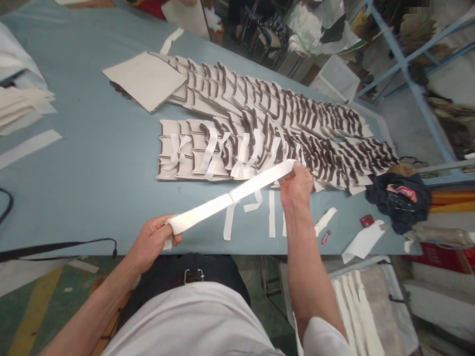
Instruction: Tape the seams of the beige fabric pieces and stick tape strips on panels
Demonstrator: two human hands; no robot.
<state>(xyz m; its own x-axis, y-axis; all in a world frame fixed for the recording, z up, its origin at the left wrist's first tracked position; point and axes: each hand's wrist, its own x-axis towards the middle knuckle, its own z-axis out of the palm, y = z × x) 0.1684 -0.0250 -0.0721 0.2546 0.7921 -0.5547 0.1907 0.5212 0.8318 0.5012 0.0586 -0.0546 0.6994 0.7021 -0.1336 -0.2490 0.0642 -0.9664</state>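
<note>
A long white strip is stretched taut and slanting between my two hands, with a crease or seam near its middle. My left hand pinches the lower end close to the table's front edge. At the upper end, my right hand grips the strip beside the near row of layered pieces. That row of cream pieces with dark brown edges overlaps along the table, and several loose white strips lie across it. More short white strips rest on the table below the held one.
A second overlapping row lies behind, with a pale square sheet at its left end. The blue-grey table carries a dark cloth bundle at right and a black strap at left. Blue metal shelving stands at the right.
</note>
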